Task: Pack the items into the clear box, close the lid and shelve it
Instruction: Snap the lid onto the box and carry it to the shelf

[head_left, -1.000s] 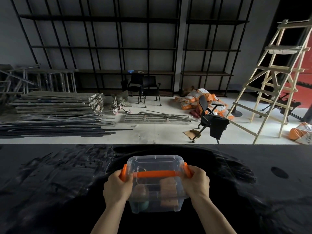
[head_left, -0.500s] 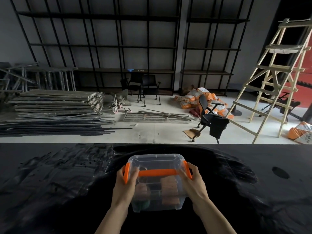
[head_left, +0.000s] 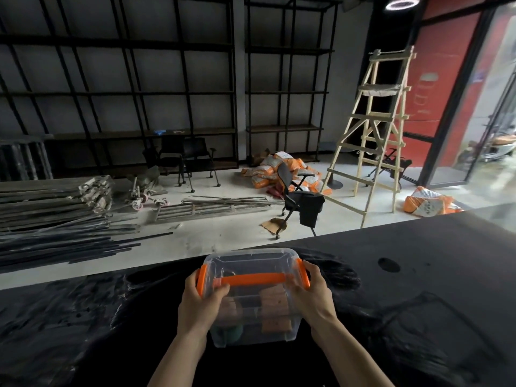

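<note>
Nearly Complete: Box Packed and Lidded, Shelving Outstanding

Both hands were engaged on the clear box (head_left: 252, 297). The left hand (head_left: 201, 301) gripped its left end, thumb laid over the lid beside the orange left latch (head_left: 201, 280). The right hand (head_left: 312, 296) gripped the opposite end, fingers (head_left: 308, 270) wrapped against the orange right latch (head_left: 304, 273). Neither hand was free or relaxed; each was clasped on the box.

The box sat between the hands over the black table (head_left: 418, 275), close to the person's body. Whether its base was touching the surface or raised just above it could not be determined. The lid (head_left: 251, 261) was seated on top, and the orange handle (head_left: 251, 279) lay flat across it. Both latches appeared folded against the ends (full engagement could not be confirmed from this view).

Through the clear walls, packed contents were visible: orange-brown blocks (head_left: 275, 308) and a dark green rounded item (head_left: 231, 332) at the near left corner. No loose items were visible on the table.

Assessment: packing and lid closure appeared done. The remaining step was shelving. The black shelving (head_left: 181, 93) stood against the far wall, well apart from the box, across a floor cluttered with metal bars (head_left: 55, 236), an office chair (head_left: 298, 196) and a wooden ladder (head_left: 377, 135).
</note>
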Available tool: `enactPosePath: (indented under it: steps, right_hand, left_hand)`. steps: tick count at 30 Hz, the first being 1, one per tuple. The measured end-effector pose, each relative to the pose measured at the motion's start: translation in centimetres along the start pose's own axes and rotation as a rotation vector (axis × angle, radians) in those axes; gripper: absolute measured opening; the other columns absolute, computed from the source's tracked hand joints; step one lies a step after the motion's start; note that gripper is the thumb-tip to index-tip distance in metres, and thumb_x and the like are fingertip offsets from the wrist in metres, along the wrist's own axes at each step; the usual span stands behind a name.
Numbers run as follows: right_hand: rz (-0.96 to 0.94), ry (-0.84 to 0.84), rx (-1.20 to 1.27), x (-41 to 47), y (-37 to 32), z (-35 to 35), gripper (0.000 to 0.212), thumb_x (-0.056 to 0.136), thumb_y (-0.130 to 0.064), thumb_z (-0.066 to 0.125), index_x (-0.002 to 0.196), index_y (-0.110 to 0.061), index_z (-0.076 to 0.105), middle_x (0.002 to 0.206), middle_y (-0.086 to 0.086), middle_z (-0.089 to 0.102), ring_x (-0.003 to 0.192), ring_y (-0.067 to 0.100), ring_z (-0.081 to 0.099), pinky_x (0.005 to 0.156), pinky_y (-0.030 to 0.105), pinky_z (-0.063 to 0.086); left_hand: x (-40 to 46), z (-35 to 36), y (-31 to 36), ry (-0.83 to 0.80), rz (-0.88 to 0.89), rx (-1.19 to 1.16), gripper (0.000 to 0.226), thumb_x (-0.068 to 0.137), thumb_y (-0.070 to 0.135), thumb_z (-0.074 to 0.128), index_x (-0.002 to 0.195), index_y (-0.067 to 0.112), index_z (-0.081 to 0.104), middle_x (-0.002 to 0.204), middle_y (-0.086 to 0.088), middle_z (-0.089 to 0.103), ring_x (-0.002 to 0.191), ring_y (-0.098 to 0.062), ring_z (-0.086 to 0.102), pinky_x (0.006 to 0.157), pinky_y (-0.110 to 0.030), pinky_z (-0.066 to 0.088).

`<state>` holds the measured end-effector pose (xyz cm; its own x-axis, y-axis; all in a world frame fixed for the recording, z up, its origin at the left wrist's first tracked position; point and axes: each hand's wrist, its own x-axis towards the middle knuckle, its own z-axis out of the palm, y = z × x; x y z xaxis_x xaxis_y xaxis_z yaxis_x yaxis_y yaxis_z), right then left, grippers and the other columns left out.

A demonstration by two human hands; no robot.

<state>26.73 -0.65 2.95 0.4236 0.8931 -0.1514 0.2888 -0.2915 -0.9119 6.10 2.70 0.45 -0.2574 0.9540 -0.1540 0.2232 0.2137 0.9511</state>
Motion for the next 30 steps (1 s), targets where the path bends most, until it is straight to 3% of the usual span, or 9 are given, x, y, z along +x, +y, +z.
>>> enactPosePath:
  steps: [3, 7, 10, 19, 22, 25, 30]
  right_hand:
    - [0.022, 0.117, -0.019, -0.6, 0.6, -3.8, 0.063, 0.087, -0.045, 0.067, 0.143, -0.031, 0.042, 0.107, -0.002, 0.061, 0.095, 0.022, 0.065, 0.093, 0.044, 0.054]
    - [0.08, 0.295, -0.013, -3.2, 2.1, -9.0, 0.065, 0.085, -0.053, 0.064, 0.143, -0.033, 0.042, 0.123, 0.003, 0.066, 0.106, 0.026, 0.066, 0.098, 0.049, 0.053]
    - [0.132, 0.438, 0.01, -6.3, 3.5, -13.1, 0.064, 0.087, -0.047, 0.065, 0.144, -0.03, 0.042, 0.131, 0.007, 0.063, 0.112, 0.029, 0.064, 0.099, 0.05, 0.052]
    - [0.313, 0.844, 0.041, -19.0, 10.8, -24.6, 0.057, 0.084, -0.044, 0.066, 0.137, -0.033, 0.048, 0.123, 0.003, 0.068, 0.11, 0.027, 0.065, 0.098, 0.048, 0.052]
    - [0.325, 0.947, 0.071, -24.2, 13.7, -27.7, 0.055, 0.089, -0.039, 0.067, 0.14, -0.03, 0.046, 0.124, 0.004, 0.065, 0.106, 0.025, 0.064, 0.094, 0.045, 0.054]
    - [0.355, 1.03, 0.082, -29.1, 17.2, -30.1, 0.053, 0.095, -0.03, 0.064, 0.143, -0.023, 0.043, 0.122, 0.004, 0.062, 0.099, 0.022, 0.06, 0.082, 0.033, 0.051]
    - [0.44, 1.188, 0.074, -36.7, 26.5, -32.5, 0.055, 0.093, -0.037, 0.063, 0.143, -0.026, 0.043, 0.133, 0.009, 0.062, 0.114, 0.032, 0.062, 0.097, 0.047, 0.054]
  left_hand:
    - [-1.0, 3.6, 1.1, -0.077, 0.049, 0.003, 0.078, 0.076, 0.037, 0.082, 0.143, 0.023, 0.047, 0.131, -0.006, 0.062, 0.115, -0.028, 0.062, 0.099, -0.05, 0.052]
    - [-2.9, 8.4, 2.3, -0.282, 0.105, -0.007, 0.079, 0.077, 0.038, 0.08, 0.146, 0.027, 0.042, 0.131, -0.003, 0.061, 0.112, -0.026, 0.063, 0.096, -0.051, 0.054]
    - [-5.9, 12.2, 3.3, -0.439, 0.141, -0.024, 0.078, 0.078, 0.036, 0.08, 0.146, 0.028, 0.042, 0.13, -0.003, 0.062, 0.109, -0.026, 0.064, 0.094, -0.05, 0.055]
    - [-20.4, 21.9, 3.9, -0.894, 0.207, -0.015, 0.085, 0.069, 0.04, 0.079, 0.145, 0.03, 0.043, 0.133, -0.003, 0.061, 0.113, -0.026, 0.063, 0.099, -0.05, 0.053]
    - [-26.3, 24.7, 2.9, -1.027, 0.261, 0.005, 0.081, 0.074, 0.032, 0.082, 0.145, 0.023, 0.044, 0.134, -0.007, 0.061, 0.115, -0.028, 0.062, 0.098, -0.047, 0.053]
    - [-32.0, 27.4, 0.8, -1.112, 0.341, 0.061, 0.088, 0.068, 0.038, 0.083, 0.145, 0.019, 0.044, 0.139, -0.009, 0.059, 0.122, -0.029, 0.059, 0.106, -0.046, 0.047]
    - [-42.0, 30.5, -5.8, -1.227, 0.417, 0.133, 0.075, 0.083, 0.025, 0.079, 0.148, 0.016, 0.042, 0.14, -0.011, 0.057, 0.126, -0.031, 0.056, 0.106, -0.041, 0.045]
